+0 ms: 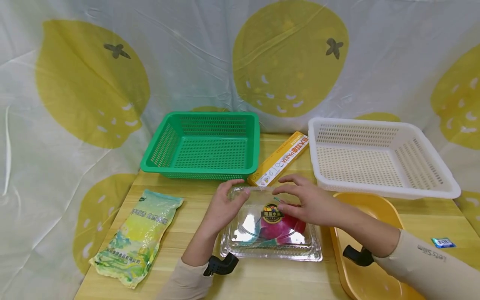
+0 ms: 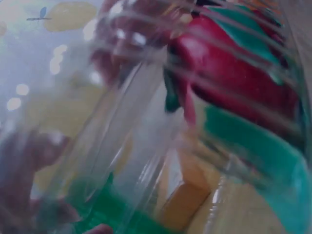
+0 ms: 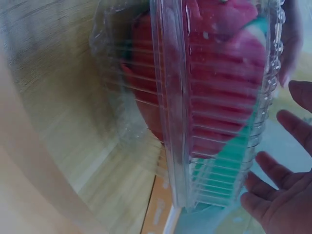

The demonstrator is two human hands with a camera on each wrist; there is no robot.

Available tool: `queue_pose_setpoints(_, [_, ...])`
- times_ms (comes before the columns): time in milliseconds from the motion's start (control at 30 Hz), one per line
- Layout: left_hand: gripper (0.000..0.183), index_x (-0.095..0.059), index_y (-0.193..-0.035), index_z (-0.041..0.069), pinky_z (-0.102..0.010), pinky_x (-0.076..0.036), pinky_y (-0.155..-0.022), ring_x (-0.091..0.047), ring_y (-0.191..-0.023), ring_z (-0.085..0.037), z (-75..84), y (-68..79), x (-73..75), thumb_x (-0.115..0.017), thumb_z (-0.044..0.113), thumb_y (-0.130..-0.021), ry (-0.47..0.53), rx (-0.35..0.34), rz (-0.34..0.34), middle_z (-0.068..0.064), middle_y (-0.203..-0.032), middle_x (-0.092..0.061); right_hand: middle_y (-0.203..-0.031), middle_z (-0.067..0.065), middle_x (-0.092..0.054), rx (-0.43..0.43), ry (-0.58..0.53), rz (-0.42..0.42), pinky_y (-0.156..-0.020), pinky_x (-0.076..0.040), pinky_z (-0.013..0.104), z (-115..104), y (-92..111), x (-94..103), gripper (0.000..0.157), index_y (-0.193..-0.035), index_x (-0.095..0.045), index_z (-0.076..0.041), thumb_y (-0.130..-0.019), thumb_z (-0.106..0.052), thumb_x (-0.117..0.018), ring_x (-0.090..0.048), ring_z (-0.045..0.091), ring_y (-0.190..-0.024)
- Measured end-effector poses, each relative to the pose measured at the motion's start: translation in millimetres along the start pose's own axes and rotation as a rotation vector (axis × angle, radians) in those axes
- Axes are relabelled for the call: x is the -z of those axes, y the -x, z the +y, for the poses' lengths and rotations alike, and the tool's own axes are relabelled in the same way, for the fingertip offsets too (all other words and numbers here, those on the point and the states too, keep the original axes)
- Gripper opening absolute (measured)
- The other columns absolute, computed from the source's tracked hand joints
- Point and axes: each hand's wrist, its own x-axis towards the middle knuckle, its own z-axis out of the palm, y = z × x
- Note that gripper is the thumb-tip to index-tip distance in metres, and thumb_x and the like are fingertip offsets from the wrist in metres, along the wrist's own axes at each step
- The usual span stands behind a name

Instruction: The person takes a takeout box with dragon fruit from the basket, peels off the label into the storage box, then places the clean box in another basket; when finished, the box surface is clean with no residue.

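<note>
A clear plastic clamshell fruit box [image 1: 240, 233] sits on the table before me, its lid down and a round black-and-gold label [image 1: 272, 213] on top. Through the plastic show red fruit with green parts [image 3: 219, 73], looking like dragon fruit. My left hand [image 1: 222, 209] is at the box's far left corner, thumb and fingers spread apart. Over the right side of the lid is my right hand [image 1: 307, 203]; the right wrist view has its fingers [image 3: 282, 173] loosely spread beside the lid. Neither hand grips the box. Blur in the left wrist view hides any light touch.
A green basket [image 1: 200, 174] and a white basket [image 1: 386, 189] stand at the back, a pasta box [image 1: 279, 160] between them. Left lies a yellow-green food bag [image 1: 140, 233]. On the right are an orange-yellow tray [image 1: 339, 266] and a small blue packet [image 1: 443, 242].
</note>
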Motion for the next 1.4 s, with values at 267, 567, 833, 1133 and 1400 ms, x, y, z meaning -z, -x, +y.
queue_pose_setpoints(267, [0.046,-0.063,-0.136,0.008,-0.066,-0.033,-0.116,-0.044,-0.141,-0.042,-7.0,-3.0,-10.4,-0.07,0.03,-0.096,-0.023,-0.021,-0.019,-0.019,-0.148,-0.048,-0.14,0.014,-0.059,0.0,-0.015,-0.047,-0.104,-0.051,0.055,-2,-9,-8.7,0.026,-0.119,-0.073,-0.022,-0.095,-0.033,-0.074,-0.059,0.036,-0.127])
queue_pose_setpoints(567, [0.047,-0.062,-0.137,0.011,-0.065,-0.037,-0.114,-0.047,-0.14,-0.044,-9.4,-4.9,-13.9,-0.071,0.031,-0.096,-0.098,-0.013,-0.03,-0.017,-0.148,-0.049,-0.137,0.015,-0.06,-0.009,0.008,-0.022,-0.106,-0.049,0.056,-1,-12,-21.1,0.013,-0.106,-0.071,-0.027,-0.094,-0.032,-0.074,-0.057,0.037,-0.127])
queue_pose_setpoints(833, [0.044,-0.063,-0.135,0.011,-0.062,-0.042,-0.112,-0.052,-0.135,-0.04,-10.2,-7.4,-15.0,-0.071,0.031,-0.096,-0.108,-0.023,-0.026,-0.015,-0.145,-0.052,-0.134,0.019,-0.062,-0.006,-0.002,0.033,-0.106,-0.047,0.06,2,-14,-28.6,0.007,-0.091,-0.067,-0.025,-0.097,-0.023,-0.071,-0.059,0.04,-0.124])
queue_pose_setpoints(1133, [0.045,-0.062,-0.137,0.015,-0.061,-0.042,-0.112,-0.052,-0.134,-0.039,-9.8,-16.4,-15.8,-0.07,0.034,-0.097,-0.132,-0.011,-0.032,-0.014,-0.147,-0.052,-0.137,0.021,-0.061,-0.052,-0.038,-0.003,-0.108,-0.044,0.063,7,-22,-24.6,0.01,-0.089,-0.066,-0.023,-0.099,-0.023,-0.068,-0.056,0.042,-0.128])
queue_pose_setpoints(1400, [0.046,-0.062,-0.136,0.013,-0.061,-0.039,-0.114,-0.05,-0.138,-0.038,-10.3,-22.7,-16.7,-0.07,0.036,-0.097,-0.121,-0.001,-0.028,-0.015,-0.147,-0.052,-0.138,0.019,-0.06,-0.056,-0.051,-0.009,-0.111,-0.039,0.064,12,-27,-24.1,0.009,-0.09,-0.066,-0.023,-0.1,-0.023,-0.067,-0.054,0.041,-0.13])
